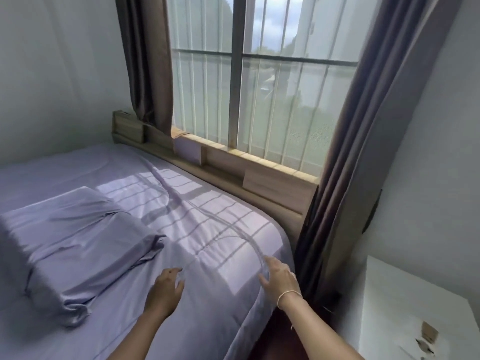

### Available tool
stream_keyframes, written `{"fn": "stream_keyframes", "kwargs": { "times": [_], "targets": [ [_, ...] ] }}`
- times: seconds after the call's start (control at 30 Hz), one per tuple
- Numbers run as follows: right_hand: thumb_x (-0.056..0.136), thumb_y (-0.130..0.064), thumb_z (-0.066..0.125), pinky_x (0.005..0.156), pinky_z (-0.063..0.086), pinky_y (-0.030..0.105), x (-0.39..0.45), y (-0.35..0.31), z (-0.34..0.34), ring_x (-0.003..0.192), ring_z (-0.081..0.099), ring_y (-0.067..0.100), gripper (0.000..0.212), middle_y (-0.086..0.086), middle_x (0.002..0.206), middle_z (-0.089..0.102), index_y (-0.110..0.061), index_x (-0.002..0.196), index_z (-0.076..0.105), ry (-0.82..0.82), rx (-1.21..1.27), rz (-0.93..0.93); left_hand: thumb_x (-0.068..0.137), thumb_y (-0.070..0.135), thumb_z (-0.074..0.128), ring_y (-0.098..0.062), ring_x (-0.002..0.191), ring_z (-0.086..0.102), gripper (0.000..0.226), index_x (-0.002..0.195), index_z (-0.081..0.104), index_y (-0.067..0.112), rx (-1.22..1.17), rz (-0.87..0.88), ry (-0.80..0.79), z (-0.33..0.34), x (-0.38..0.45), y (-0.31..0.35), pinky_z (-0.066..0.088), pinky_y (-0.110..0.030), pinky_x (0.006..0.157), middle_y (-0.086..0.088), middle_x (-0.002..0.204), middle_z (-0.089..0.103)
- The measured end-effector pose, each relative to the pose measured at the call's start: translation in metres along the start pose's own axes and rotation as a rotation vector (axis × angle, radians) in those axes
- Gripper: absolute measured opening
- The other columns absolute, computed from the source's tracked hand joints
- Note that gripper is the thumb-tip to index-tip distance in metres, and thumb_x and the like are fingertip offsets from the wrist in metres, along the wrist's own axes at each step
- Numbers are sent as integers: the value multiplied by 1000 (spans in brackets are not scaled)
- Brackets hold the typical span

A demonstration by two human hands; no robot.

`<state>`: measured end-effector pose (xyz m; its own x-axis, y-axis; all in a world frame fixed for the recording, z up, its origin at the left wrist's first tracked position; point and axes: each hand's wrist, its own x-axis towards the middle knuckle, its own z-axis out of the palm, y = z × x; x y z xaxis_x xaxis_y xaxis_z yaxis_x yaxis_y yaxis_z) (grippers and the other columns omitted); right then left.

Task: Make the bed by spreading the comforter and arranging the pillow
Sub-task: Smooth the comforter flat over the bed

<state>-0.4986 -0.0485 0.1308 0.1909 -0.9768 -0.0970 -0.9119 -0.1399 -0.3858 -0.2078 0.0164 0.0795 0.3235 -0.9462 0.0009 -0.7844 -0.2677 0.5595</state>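
Comforter (207, 229) lies spread over the bed, and both hands rest flat on it near the corner: left hand (166, 288) with fingers spread, right hand (279, 279) also wide, holding nothing. Pillow (70, 245) lies to the left, just beside the left hand.

1. Lavender comforter (207, 229) covers the bed, barred with window light.
2. Pillow (75, 245) lies on it at left.
3. Left hand (166, 289) and right hand (279, 279), fingers spread, rest on the comforter near its right edge.
4. Wooden headboard (259, 175) sits below the window (259, 74).
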Motion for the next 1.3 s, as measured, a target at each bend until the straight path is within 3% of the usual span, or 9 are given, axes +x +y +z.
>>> {"fn": "stream_keyframes", "kwargs": {
  "times": [0.47,0.63,0.77,0.87,0.97,1.03,1.1,1.2,1.3],
  "targets": [
    [93,-47,50,108,37,41,266,88,19,135,37,22,63,-5,150,35,-28,147,25,-249,-102,-3,97,35,45,-23,128,43,39,131,52,17,60,-146,-97,137,211,57,38,-34,102,-3,141,45],
    [92,-44,53,109,36,34,350,112,42,134,39,18,62,-4,149,37,-25,146,30,-355,-32,-50,93,40,50,-33,124,48,47,129,55,10,130,-248,-68,181,255,68,40,-39,102,-14,137,49],
    [94,-41,49,108,37,37,402,137,80,134,37,18,59,-8,152,28,-30,147,24,-530,-28,-37,83,76,7,-36,114,59,98,121,62,4,144,-427,-128,234,263,67,50,-50,92,-19,130,57],
    [91,-44,51,102,41,38,433,145,110,131,40,21,66,-2,155,21,-29,147,19,-499,-48,-81,59,86,-22,-25,145,17,124,149,21,12,240,-563,-163,272,273,72,15,-47,115,-7,158,14],
    [92,-50,47,114,27,39,457,143,140,144,18,26,79,8,160,-1,-28,151,0,-435,-122,-157,66,86,-13,-24,147,7,114,150,10,12,316,-635,-29,294,287,75,2,-50,116,-6,159,4],
    [92,-53,45,117,21,43,463,141,157,146,8,29,81,11,159,-2,-24,152,-2,-396,-162,-176,73,82,-2,-22,147,-1,101,150,2,16,337,-637,-18,305,291,71,-6,-48,114,-3,159,-3],
    [92,-52,47,114,26,47,463,142,172,145,15,31,79,14,158,14,-18,152,10,-325,-206,-213,82,74,5,-22,147,-1,86,150,6,21,393,-628,5,313,292,65,-6,-48,114,-3,159,1],
    [90,-40,54,100,43,50,459,151,189,131,41,33,60,14,140,49,-12,141,40,-230,-236,-306,96,54,9,-25,142,18,62,146,27,22,427,-633,21,320,292,63,6,-48,114,-6,153,31],
    [86,-11,43,101,36,48,455,161,199,122,47,32,48,12,128,59,-12,133,40,-190,-195,-447,100,35,22,-29,131,36,45,136,42,15,412,-565,33,321,297,65,18,-47,112,-4,138,51]
  ]
}}
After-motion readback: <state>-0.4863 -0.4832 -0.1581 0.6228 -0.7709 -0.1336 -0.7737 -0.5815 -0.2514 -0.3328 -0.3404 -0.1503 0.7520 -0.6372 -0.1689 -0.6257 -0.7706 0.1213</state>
